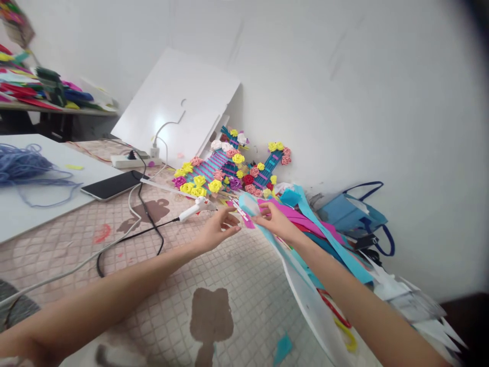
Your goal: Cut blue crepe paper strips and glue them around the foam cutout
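My left hand (218,229) hovers over the table with its fingers curved and the thumb apart, holding nothing. Beside it lies a white hot glue gun (196,208). My right hand (278,222) has its thumb and fingers closed on a light blue crepe paper strip (249,204), whose pale length trails down along the table's right side. Between the hands are small white sticks (240,210) on a bit of magenta paper (248,223). Just behind stand teal-and-purple striped pieces (214,165) trimmed with yellow, pink and white paper flowers.
Magenta paper (288,214) and other strips lie under my right forearm. A blue bag (353,211) sits at the right wall. At left are a phone (114,185), a power strip (130,161), crossing cables and blue yarn (23,165). A white board (175,102) leans behind.
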Action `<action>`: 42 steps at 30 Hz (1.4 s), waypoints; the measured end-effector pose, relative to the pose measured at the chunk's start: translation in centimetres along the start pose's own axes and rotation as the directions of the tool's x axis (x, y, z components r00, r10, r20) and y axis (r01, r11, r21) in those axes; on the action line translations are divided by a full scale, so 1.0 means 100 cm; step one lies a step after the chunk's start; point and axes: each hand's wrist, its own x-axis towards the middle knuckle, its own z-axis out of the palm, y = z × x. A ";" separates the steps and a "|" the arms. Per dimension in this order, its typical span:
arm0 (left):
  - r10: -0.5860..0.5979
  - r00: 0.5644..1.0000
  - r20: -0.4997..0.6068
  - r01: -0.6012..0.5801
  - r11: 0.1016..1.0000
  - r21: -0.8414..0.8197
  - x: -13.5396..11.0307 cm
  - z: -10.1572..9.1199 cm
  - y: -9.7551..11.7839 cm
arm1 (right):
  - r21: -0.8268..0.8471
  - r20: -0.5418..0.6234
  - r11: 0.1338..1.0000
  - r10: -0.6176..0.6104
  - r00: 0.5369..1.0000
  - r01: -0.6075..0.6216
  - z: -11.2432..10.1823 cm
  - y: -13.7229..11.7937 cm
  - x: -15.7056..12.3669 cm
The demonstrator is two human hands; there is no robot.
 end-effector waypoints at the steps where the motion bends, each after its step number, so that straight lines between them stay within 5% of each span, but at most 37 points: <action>1: -0.024 1.000 0.020 0.025 0.999 -0.025 0.000 0.000 -0.001 | -0.020 -0.017 1.000 0.000 1.000 -0.001 0.004 0.001 0.001; 5: -0.164 0.983 0.085 0.174 0.976 -0.128 -0.001 0.002 -0.006 | -0.103 -0.070 0.994 0.030 0.997 -0.037 0.023 0.004 0.002; 11: -0.302 0.946 0.115 0.322 0.906 -0.274 -0.001 0.005 -0.015 | -0.173 0.063 0.974 0.157 0.986 -0.144 0.051 0.011 -0.011; 15: -0.387 0.919 0.079 0.389 0.852 -0.349 0.001 0.005 -0.028 | -0.178 0.087 0.983 0.053 0.995 -0.037 0.059 0.024 -0.014; 19: -0.361 0.932 -0.031 0.347 0.913 -0.213 0.002 0.002 -0.039 | -0.136 0.103 0.990 -0.011 0.995 0.025 0.056 0.039 -0.012; 27: -0.189 0.981 -0.043 0.193 0.968 0.159 0.002 0.000 -0.054 | -0.117 0.084 0.970 -0.203 0.976 0.212 0.051 0.041 -0.035; 31: -0.169 0.985 -0.035 0.172 0.967 0.186 0.000 0.002 -0.064 | -0.149 0.154 0.951 -0.249 0.956 0.271 0.058 0.034 -0.045; 37: -0.244 0.969 0.036 0.239 0.965 0.105 0.003 0.000 -0.055 | 0.140 0.330 0.989 -0.082 0.940 0.037 0.046 0.024 -0.034; 42: -0.395 0.913 0.100 0.388 0.918 0.076 0.009 -0.011 -0.037 | 0.295 0.399 0.953 -0.055 0.915 -0.072 0.048 0.009 -0.027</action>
